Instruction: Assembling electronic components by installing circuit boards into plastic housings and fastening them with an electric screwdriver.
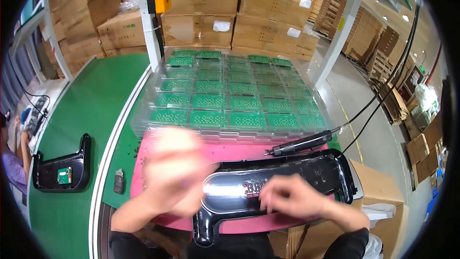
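A glossy black plastic housing (pixel 306 175), with arms at its ends and digit-shaped cutouts in its middle, lies in front of me on a pink mat (pixel 155 151). My right hand (pixel 292 196) is over it beside the cutouts, fingers curled and thumb and forefinger brought together; whatever may be between the fingertips is hidden. Smeared by motion, my left hand (pixel 175 172) is raised over the mat's left part, near the housing's left end. Its fingers cannot be made out. Behind the housing rests a black electric screwdriver (pixel 302 144) with a cable.
Stacked clear trays (pixel 225 98) of green circuit boards stand behind the mat. On the green conveyor (pixel 115 81) at left is another black housing (pixel 76 168) with a small board. A person in purple (pixel 12 168) sits far left. An open carton (pixel 383 196) stands at right.
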Motion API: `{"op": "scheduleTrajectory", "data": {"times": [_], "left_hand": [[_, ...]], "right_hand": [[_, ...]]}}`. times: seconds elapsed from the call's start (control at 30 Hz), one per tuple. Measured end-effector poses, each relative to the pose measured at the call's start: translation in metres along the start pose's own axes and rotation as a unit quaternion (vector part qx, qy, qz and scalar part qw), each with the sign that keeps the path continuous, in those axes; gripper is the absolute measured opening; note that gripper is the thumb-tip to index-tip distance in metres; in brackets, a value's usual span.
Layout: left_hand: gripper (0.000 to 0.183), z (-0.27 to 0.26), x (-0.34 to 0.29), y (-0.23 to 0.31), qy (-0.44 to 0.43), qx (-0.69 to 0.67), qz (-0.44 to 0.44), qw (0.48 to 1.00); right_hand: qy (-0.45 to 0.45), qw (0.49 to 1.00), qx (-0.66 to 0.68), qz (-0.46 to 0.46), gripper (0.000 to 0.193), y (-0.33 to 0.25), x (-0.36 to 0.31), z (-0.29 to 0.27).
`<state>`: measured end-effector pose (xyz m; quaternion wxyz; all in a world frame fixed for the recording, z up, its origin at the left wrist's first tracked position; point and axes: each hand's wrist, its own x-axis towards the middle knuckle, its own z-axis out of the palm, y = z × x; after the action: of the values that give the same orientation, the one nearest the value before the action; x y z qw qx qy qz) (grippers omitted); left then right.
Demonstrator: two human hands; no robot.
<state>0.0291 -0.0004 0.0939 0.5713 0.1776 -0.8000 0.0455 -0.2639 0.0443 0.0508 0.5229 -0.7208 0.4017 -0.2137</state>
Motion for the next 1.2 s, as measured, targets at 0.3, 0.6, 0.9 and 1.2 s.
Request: {"op": "scheduleTrajectory", "data": {"times": [0.3, 0.6, 0.9, 1.2], "left_hand": [[0.018, 0.090, -0.085, -0.047, -0.389, 0.049, -0.159, 0.906], [0.015, 0.082, -0.094, -0.052, -0.385, 0.052, -0.140, 0.911], [0.018, 0.079, -0.086, -0.056, -0.408, 0.061, -0.136, 0.901], [0.017, 0.084, -0.086, -0.047, -0.385, 0.058, -0.154, 0.908]], "right_hand": [[0.367, 0.722, -0.587, 0.024, 0.036, 0.100, 0.222, -0.193], [0.337, 0.618, -0.708, 0.060, 0.024, 0.156, 0.329, -0.245], [0.257, 0.657, -0.694, 0.145, 0.036, 0.147, 0.360, -0.257], [0.370, 0.678, -0.615, -0.159, 0.059, 0.095, 0.266, -0.215]]}}
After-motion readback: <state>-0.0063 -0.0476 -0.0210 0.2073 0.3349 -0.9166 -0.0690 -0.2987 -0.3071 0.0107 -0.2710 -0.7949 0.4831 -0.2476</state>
